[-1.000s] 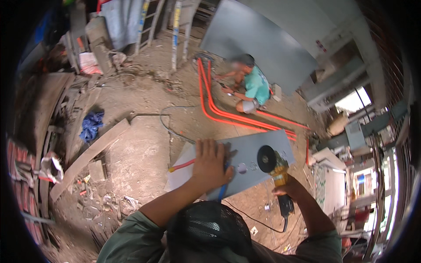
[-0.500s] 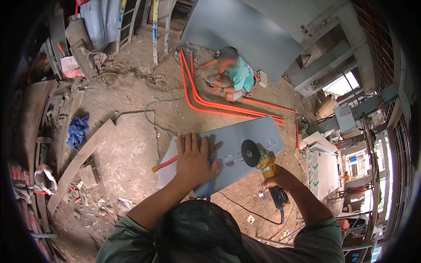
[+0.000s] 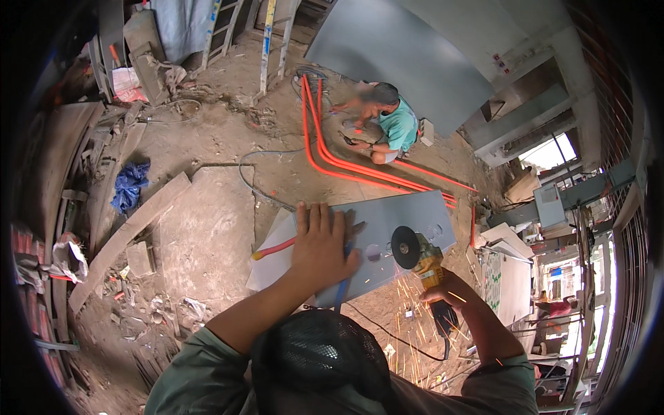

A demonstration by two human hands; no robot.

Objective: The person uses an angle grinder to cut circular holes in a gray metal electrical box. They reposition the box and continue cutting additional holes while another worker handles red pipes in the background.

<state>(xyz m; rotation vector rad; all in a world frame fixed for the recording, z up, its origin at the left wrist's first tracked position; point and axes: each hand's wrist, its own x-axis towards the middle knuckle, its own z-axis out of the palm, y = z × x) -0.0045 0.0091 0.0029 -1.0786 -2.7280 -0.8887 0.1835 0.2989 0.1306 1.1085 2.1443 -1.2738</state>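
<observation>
My left hand (image 3: pixel 321 245) lies flat with fingers stretched out on a grey metal panel (image 3: pixel 408 207). A red rod-like piece (image 3: pixel 275 247) and a blue strip (image 3: pixel 342 294) run out from beside that hand; their hidden parts are under it. In my right hand (image 3: pixel 448 289) is a yellow and black angle grinder (image 3: pixel 430 271), gripped around its body. Its dark disc (image 3: pixel 405 247) is over the panel, near a round hole (image 3: pixel 373 253). Orange sparks (image 3: pixel 401 325) spray down toward me. I cannot tell exactly where the disc touches.
A co-worker in a teal shirt (image 3: pixel 400 128) squats beyond the panel beside bent orange pipes (image 3: pixel 325 155). Ladders (image 3: pixel 266 52) stand at the far left. A dark cord (image 3: pixel 408 344) trails from the grinder. Rubble, a plank (image 3: pixel 131 238) and a blue plastic bag (image 3: pixel 129 187) lie on the left.
Sparks now fly from the grinder; none showed before. The view has shifted slightly, so most things sit further right. Both hands keep their holds, and the co-worker's head has turned.
</observation>
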